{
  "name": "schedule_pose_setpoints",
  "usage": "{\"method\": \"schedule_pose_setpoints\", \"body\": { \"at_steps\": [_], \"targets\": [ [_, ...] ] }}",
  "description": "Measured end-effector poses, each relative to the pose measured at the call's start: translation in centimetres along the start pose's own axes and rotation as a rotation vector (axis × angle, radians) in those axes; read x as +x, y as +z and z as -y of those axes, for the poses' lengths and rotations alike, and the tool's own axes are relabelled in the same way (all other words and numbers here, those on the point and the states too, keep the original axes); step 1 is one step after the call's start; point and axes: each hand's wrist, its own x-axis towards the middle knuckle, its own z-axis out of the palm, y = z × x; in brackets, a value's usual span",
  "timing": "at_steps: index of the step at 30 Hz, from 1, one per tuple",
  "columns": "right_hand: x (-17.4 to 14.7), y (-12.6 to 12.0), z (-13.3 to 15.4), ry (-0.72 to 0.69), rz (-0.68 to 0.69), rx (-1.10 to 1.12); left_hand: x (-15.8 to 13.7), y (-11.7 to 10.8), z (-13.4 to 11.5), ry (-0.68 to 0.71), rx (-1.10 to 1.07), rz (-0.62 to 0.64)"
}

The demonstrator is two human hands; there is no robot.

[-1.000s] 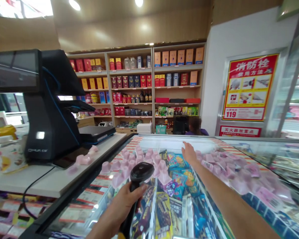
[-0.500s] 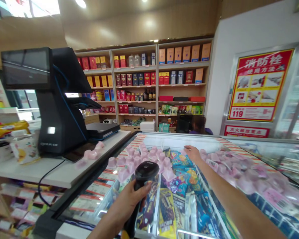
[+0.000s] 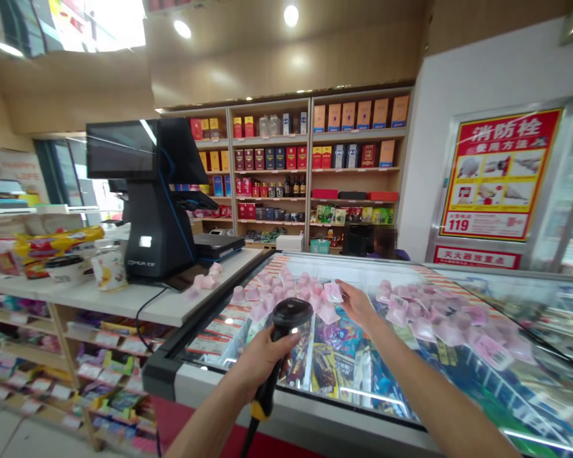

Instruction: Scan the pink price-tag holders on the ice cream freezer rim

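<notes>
My left hand (image 3: 262,359) is wrapped round the handle of a black and yellow barcode scanner (image 3: 292,313), its head tilted up and away over the freezer's glass top. Out ahead, my right hand (image 3: 356,302) pinches a small pink cup-shaped pack (image 3: 333,292) with a pale printed face. Just left of it, a cluster of similar pink cups (image 3: 277,286) rests on the glass. More pink cups (image 3: 439,315), a few showing barcode labels, lie to the right of my right forearm. Packaged ice creams (image 3: 325,369) show through the glass below.
A black point-of-sale terminal (image 3: 153,210) stands on the white counter (image 3: 172,304) at left, with a few pink cups (image 3: 207,280) beside it. The chest freezer's dark frame (image 3: 165,366) borders the glass. A person (image 3: 386,245) is partly visible behind the freezer, before stocked shelves.
My right hand has come back and left, and the pink pack now shows clearly in its fingers. The view has shifted left and back. My left hand keeps the scanner.
</notes>
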Motion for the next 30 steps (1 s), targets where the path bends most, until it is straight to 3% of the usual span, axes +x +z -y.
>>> {"method": "schedule_pose_setpoints", "body": {
  "at_steps": [17,24,28,30],
  "targets": [
    [-0.3,2.4,-1.1,-0.067,-0.046,-0.023,-0.9,-1.0,-0.1,0.026,0.054,0.010],
    [-2.0,2.2,-2.2,-0.292,-0.116,-0.704,-0.2,-1.7,-0.2,0.077,0.018,-0.092],
    [-3.1,2.5,-4.0,-0.542,0.053,-1.158,-0.8,-1.7,-0.5,0.090,0.031,-0.158],
    [-3.3,2.8,-5.0,-0.595,0.148,-1.304,-1.3,-1.5,-0.7,0.095,0.036,-0.156]
  ]
}}
